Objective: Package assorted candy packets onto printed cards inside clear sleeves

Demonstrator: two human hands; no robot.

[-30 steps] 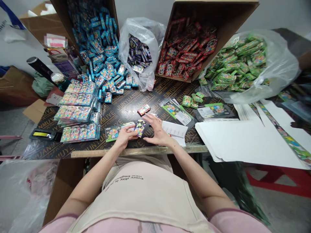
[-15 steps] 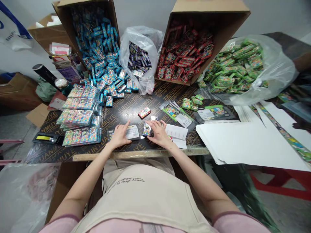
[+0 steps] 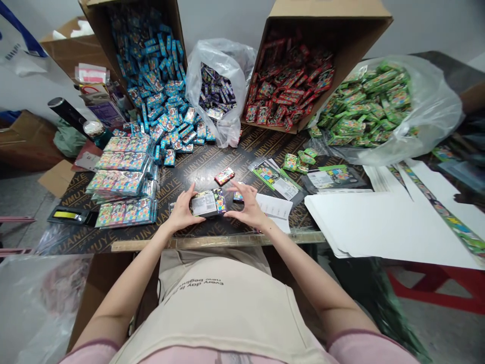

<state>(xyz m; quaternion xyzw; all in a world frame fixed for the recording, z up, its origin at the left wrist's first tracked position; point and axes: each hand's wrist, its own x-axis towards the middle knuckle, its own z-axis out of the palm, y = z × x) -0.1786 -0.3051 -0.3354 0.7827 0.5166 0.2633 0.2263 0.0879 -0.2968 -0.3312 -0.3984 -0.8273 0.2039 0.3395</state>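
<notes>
Here the flat packet (image 3: 206, 202), a clear sleeve with a white label and colourful print showing, is held between both hands just above the near edge of the table (image 3: 212, 241). The left hand (image 3: 181, 212) grips its left end, thumb on top and fingers curled beneath. The right hand (image 3: 248, 207) pinches its right end, fingers arched over it.

Just beyond the right hand's fingertips lies a small red box (image 3: 225, 175). A white printed sheet (image 3: 276, 206) lies partly under that hand's outer side. Well to the left of the left hand sits a stack of filled packets (image 3: 125, 182). Farther from both hands are blue boxes (image 3: 162, 101), a bag of purple boxes (image 3: 217, 91), a carton of red boxes (image 3: 291, 76) and a bag of green boxes (image 3: 371, 101).
</notes>
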